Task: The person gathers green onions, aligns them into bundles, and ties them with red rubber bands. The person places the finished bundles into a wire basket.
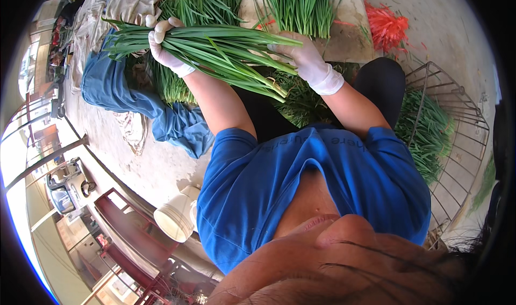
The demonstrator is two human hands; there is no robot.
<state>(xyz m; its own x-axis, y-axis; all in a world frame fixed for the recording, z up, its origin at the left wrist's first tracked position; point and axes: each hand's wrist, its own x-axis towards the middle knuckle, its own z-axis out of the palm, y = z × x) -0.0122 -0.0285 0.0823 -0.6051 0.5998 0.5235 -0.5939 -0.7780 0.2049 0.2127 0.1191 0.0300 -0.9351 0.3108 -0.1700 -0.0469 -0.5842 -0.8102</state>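
A bundle of long green garlic chives (217, 49) lies across both of my hands, its leaf tips at the left and its pale stem ends at the right. My left hand (165, 44), in a whitish thin glove, grips the leafy part. Around the stem side is my right hand (302, 57), gloved too and partly behind the stems; the bundle rests against its fingers. Beyond them, more chives (300, 8) lie on a pale board (350, 34). Another pile of chives (201, 2) is beside the board, next to my left hand.
Red plastic strips (385, 24) lie right of the board. A wire basket (463, 143) with chives (423, 131) stands at my right. Blue cloth (121, 91) drapes at the left, and a white bucket (175, 220) is near my left side. Loose greens (306, 99) lie between my legs.
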